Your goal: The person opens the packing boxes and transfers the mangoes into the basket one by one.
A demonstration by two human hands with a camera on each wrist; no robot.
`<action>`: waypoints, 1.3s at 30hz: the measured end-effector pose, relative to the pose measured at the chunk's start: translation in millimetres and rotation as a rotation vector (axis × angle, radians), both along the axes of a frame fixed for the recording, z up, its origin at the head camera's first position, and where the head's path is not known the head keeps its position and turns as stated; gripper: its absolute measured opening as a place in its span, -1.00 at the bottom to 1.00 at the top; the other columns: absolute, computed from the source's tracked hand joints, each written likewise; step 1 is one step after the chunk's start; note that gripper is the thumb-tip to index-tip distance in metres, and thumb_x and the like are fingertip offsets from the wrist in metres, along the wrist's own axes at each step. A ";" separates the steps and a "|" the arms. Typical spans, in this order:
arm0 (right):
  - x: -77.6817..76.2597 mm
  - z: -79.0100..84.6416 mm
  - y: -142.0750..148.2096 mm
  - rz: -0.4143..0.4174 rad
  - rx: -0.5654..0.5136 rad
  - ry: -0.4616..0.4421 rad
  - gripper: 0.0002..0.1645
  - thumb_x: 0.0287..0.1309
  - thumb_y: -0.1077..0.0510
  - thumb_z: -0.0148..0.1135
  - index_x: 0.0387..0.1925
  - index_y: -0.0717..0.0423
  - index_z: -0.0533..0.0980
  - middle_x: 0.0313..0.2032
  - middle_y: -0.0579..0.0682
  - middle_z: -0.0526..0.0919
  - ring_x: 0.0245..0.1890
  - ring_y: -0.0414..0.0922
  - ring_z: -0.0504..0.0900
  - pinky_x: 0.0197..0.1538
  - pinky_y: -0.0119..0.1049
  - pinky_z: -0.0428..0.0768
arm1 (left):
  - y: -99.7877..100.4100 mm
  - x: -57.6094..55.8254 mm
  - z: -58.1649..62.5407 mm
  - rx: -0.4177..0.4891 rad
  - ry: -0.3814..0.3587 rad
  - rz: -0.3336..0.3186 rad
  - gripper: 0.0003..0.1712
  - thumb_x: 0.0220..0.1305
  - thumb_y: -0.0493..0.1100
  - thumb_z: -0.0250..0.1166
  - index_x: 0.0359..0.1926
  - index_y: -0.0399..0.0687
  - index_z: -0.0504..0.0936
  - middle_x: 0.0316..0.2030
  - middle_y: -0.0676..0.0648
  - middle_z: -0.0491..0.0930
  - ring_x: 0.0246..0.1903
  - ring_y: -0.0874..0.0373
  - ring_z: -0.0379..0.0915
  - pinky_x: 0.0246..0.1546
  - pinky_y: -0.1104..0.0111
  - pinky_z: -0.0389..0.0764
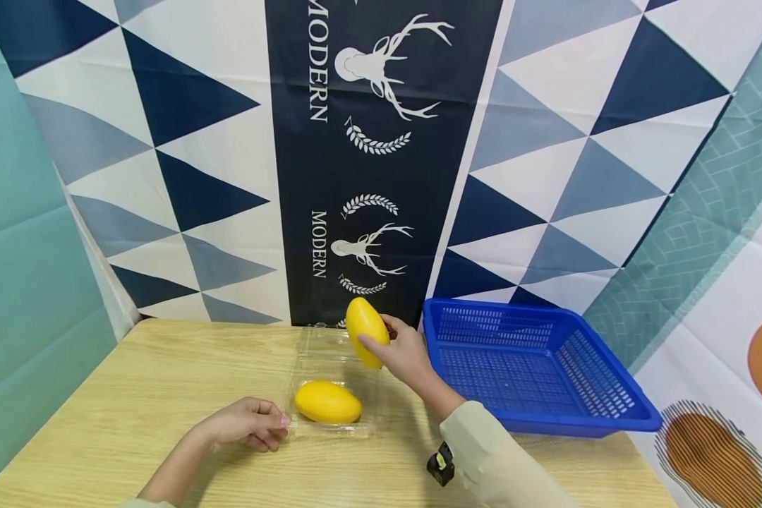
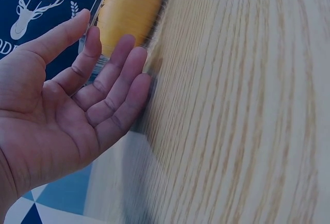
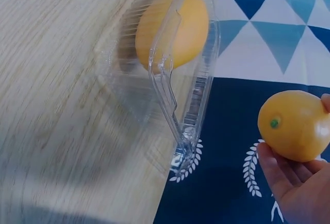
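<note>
A yellow mango-shaped fruit (image 1: 367, 331) with a small green stem spot is in my right hand (image 1: 409, 356), gripped between thumb and fingers above the back of a clear plastic box (image 1: 301, 370). In the right wrist view, the held mango (image 3: 291, 123) hangs apart from the box. A second yellow mango (image 1: 327, 402) lies sideways in the front part of the box. My left hand (image 1: 248, 423) is at the box's front left corner, its fingers loosely bent. In the left wrist view, the left thumb and forefinger tips are at the box's edge; whether they touch it is unclear.
A blue plastic basket (image 1: 527, 423) with mesh sides stands to the right of the box. A small black object (image 1: 441, 464) is beside the right sleeve. The wooden table (image 1: 133, 395) ends against a patterned cloth wall (image 1: 381, 169) at the back.
</note>
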State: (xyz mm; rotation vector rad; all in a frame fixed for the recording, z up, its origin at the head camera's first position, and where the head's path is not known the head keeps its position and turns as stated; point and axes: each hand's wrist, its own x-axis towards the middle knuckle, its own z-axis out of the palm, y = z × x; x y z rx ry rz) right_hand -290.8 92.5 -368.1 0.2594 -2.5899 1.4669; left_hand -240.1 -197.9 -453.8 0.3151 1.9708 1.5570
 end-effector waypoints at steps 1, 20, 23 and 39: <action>-0.1 0.2 0.3 -0.003 0.000 -0.005 -0.21 -0.01 -0.11 0.37 0.18 0.23 0.39 -0.09 0.12 0.62 -0.18 -0.03 0.61 -0.21 -0.27 0.68 | 0.0 0.0 -0.3 0.001 0.001 -0.001 -0.56 0.30 -0.01 0.17 -0.09 -0.36 0.52 -0.27 -0.07 0.64 -0.35 0.16 0.61 -0.25 0.27 0.67; -4.6 4.7 12.2 -0.071 -0.028 -0.038 -0.22 -0.03 -0.15 0.38 0.15 0.19 0.43 -0.07 0.11 0.63 -0.20 -0.08 0.62 -0.18 -0.27 0.67 | -0.7 0.4 -0.1 0.011 0.007 -0.015 -0.54 0.32 -0.01 0.15 -0.07 -0.39 0.51 -0.25 -0.07 0.65 -0.33 0.15 0.62 -0.23 0.26 0.67; -4.9 5.5 14.4 -0.082 -0.041 -0.042 -0.23 -0.03 -0.14 0.38 0.15 0.19 0.43 -0.07 0.11 0.63 -0.19 -0.06 0.62 -0.17 -0.26 0.67 | -0.5 0.5 -0.2 0.010 0.010 -0.017 -0.54 0.32 -0.01 0.15 -0.07 -0.39 0.51 -0.25 -0.07 0.65 -0.34 0.16 0.61 -0.23 0.27 0.67; -2.9 14.7 28.8 -0.122 -0.020 -0.063 -0.23 -0.01 -0.18 0.35 0.17 0.15 0.43 -0.05 0.10 0.62 -0.16 -0.06 0.61 -0.15 -0.25 0.66 | -1.4 -1.6 -3.8 0.020 -0.016 -0.025 -0.55 0.34 -0.02 0.12 -0.05 -0.38 0.50 -0.24 -0.07 0.64 -0.34 0.17 0.61 -0.23 0.28 0.67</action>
